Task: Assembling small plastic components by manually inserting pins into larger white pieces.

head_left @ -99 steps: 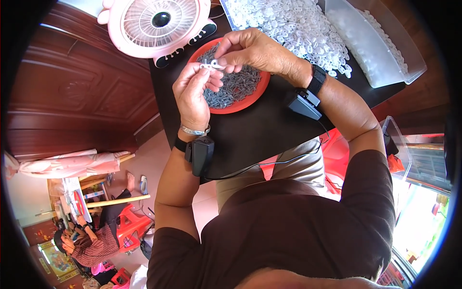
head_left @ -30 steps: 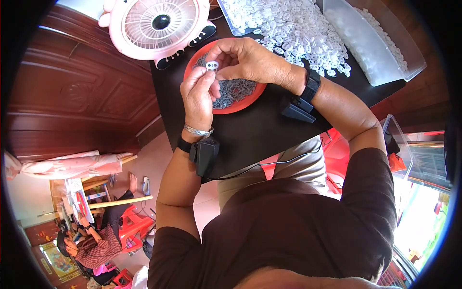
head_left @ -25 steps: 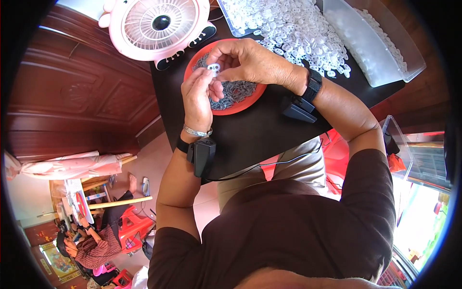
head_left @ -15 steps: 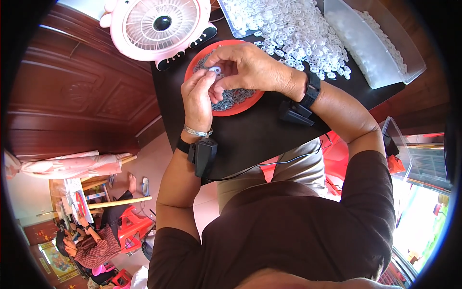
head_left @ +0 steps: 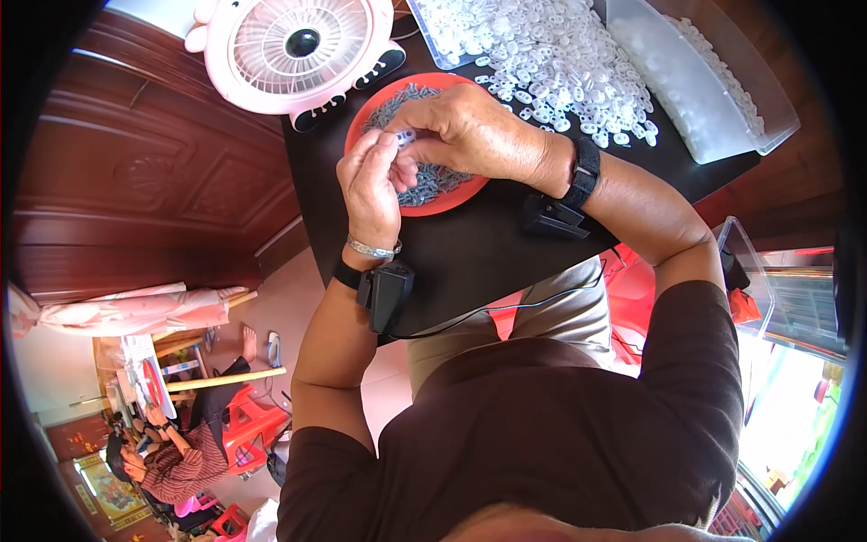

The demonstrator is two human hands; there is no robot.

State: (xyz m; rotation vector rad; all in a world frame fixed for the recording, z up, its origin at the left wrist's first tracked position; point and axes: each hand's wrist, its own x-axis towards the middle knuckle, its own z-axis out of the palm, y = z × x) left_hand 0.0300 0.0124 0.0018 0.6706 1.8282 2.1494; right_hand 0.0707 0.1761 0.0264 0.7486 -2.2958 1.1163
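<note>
Over a red round plate (head_left: 470, 196) my two hands meet at a small white oval plastic piece (head_left: 405, 137) with dark holes. My left hand (head_left: 368, 181) pinches it between thumb and fingers. From the other side, the closed fingers of my right hand (head_left: 465, 135) grip the same piece and partly cover it. Below them the plate holds a heap of small grey screw-like parts (head_left: 432, 185); their exact kind is too small to make out.
A big pile of similar white oval pieces (head_left: 560, 72) covers the black table (head_left: 461, 262) at the far right, beside a translucent bin (head_left: 695, 108). A pink fan (head_left: 302, 50) stands at the far left. Another person (head_left: 181, 461) sits at the lower left.
My right fingers have closed in on the white piece, and the right hand has dropped slightly towards the left one. The piece is now turned and more covered.
</note>
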